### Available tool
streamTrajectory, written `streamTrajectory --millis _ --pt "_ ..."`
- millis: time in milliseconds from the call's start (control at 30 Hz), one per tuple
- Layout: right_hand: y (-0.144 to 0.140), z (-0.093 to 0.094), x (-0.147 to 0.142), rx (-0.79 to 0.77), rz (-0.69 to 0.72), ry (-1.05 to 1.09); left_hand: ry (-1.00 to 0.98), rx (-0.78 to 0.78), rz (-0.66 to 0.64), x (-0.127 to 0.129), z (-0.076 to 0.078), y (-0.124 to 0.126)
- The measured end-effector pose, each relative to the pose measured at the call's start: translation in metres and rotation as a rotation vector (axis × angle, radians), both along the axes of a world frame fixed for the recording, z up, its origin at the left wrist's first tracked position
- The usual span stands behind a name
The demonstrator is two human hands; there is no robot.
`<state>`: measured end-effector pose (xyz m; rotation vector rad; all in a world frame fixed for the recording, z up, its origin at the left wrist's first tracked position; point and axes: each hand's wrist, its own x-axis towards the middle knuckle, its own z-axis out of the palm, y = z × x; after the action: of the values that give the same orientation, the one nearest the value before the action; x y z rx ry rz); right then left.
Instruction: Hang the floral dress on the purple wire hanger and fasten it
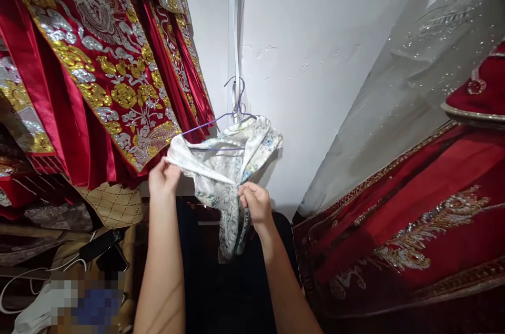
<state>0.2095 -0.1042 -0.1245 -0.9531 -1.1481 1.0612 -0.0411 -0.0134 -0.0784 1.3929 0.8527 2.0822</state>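
A pale floral garment (209,192) with white, blue and grey patterning hangs on a thin purple wire hanger (207,124). Its neckline gapes, so part of the hanger's wire shows through. My left hand (163,179) pinches the cloth at the left shoulder edge. At the front, where the two edges of the garment meet, my right hand (255,201) is closed with fingertips on the fabric. The lower part of the garment dangles below my hands, over my dark-clothed legs.
Red gowns with gold and silver embroidery (122,94) hang at the left. On the right are a sheer sequined fabric (398,76) and a red beaded gown (394,223). A white wall (307,34) stands behind the hanger. A black phone-like object (101,244) and white cable (37,270) lie lower left.
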Motion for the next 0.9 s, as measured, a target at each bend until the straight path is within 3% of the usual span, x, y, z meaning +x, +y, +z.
streamTrajectory --millis 133,200,233,300,367,433,500,600,667,733,800,900 --pt "-0.014 0.001 0.004 -0.049 -0.02 0.003 -0.233 -0.223 -0.06 0.033 -0.07 -0.025" --pt "-0.018 0.002 0.013 -0.069 -0.009 -0.022 -0.355 -0.325 -0.08 0.052 -0.085 -0.036" --pt "-0.019 0.002 0.018 -0.086 0.024 -0.056 -0.402 -0.362 -0.087 0.059 -0.085 -0.041" --pt "-0.023 0.004 0.027 -0.13 0.153 -0.178 -0.472 -0.381 -0.118 0.069 -0.073 -0.052" --pt "-0.027 0.008 0.033 -0.144 0.252 -0.312 -0.473 -0.313 -0.192 0.078 -0.05 -0.066" --pt "-0.032 0.014 0.034 -0.087 0.209 -0.368 -0.4 -0.235 -0.304 0.089 -0.026 -0.084" --pt "-0.038 0.023 0.03 0.009 0.167 -0.332 -0.208 -0.2 -0.368 0.105 -0.006 -0.105" --pt "-0.045 0.031 0.022 0.097 0.357 -0.217 0.176 -0.156 -0.358 0.123 0.013 -0.124" --pt "-0.044 0.033 0.018 0.076 0.448 -0.164 0.349 -0.092 -0.324 0.126 0.02 -0.124" --pt "-0.037 0.035 0.02 0.016 0.399 -0.153 0.431 -0.051 -0.332 0.121 0.021 -0.113" --pt "-0.022 0.045 0.028 0.009 0.322 -0.189 0.503 -0.09 -0.456 0.112 0.017 -0.098" --pt "0.016 0.072 0.048 0.191 0.216 -0.314 0.75 -0.262 -0.731 0.097 0.001 -0.08"
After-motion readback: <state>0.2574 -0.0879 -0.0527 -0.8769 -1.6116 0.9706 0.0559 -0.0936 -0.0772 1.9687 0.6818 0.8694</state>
